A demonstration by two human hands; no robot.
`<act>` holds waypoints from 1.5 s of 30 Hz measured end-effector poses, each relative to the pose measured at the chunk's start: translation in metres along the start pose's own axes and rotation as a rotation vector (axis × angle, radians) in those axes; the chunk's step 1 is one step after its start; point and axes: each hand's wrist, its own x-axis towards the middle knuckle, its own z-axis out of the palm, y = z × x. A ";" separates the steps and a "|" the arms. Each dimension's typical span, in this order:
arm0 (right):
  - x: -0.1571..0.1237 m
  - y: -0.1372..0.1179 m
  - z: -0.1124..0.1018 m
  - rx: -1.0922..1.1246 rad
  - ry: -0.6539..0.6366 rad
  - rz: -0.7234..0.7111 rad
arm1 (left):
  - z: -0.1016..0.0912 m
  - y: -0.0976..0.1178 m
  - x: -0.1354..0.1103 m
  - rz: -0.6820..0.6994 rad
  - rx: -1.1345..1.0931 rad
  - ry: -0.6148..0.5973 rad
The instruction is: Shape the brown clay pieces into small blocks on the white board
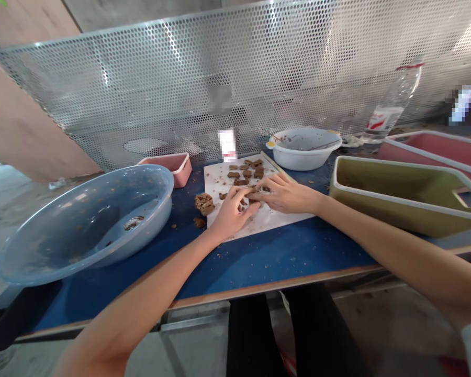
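Both of my hands meet over a white board [275,214] on the blue table. My left hand [232,212] and my right hand [284,192] are closed together on a small brown lump of dough [255,197] between their fingertips. Several shaped brown pieces [245,174] lie on the far part of the board. A larger rough brown lump [204,203] sits at the board's left edge, just left of my left hand.
A big translucent blue basin [86,220] stands at the left. A small pink tray [168,165], a white bowl [304,148], an olive tray [404,193], a pink tray [435,149] and a plastic bottle [392,102] ring the board. A perforated metal screen [220,78] closes the back.
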 end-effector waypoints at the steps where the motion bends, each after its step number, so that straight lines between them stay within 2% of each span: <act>1: 0.000 -0.001 0.001 0.002 0.007 -0.015 | 0.000 -0.001 0.001 0.016 -0.008 -0.016; 7: 0.001 -0.004 0.002 0.031 0.044 -0.040 | -0.004 -0.009 0.005 0.091 -0.022 0.049; 11: 0.001 -0.002 -0.002 0.037 0.044 -0.074 | -0.008 -0.005 0.005 0.124 -0.094 0.039; 17: 0.003 -0.004 -0.004 0.051 0.085 -0.061 | -0.008 -0.003 0.000 0.074 -0.270 0.075; 22: 0.004 -0.005 -0.006 0.052 0.078 -0.058 | -0.006 -0.006 0.001 0.008 -0.324 0.072; 25: 0.004 -0.005 -0.007 0.048 0.072 -0.073 | -0.008 -0.006 0.003 -0.062 -0.372 0.005; 30: 0.005 -0.009 -0.008 0.034 0.049 -0.095 | -0.017 -0.004 0.008 -0.210 -0.428 -0.178; 35: 0.007 -0.011 -0.006 0.051 0.023 -0.118 | -0.026 -0.003 0.012 -0.245 -0.394 -0.282; 41: 0.009 -0.014 -0.010 0.033 0.030 -0.116 | -0.036 -0.004 0.013 -0.345 -0.533 -0.464; 45: 0.012 -0.019 -0.012 0.058 0.023 -0.148 | -0.041 -0.006 0.012 -0.383 -0.507 -0.532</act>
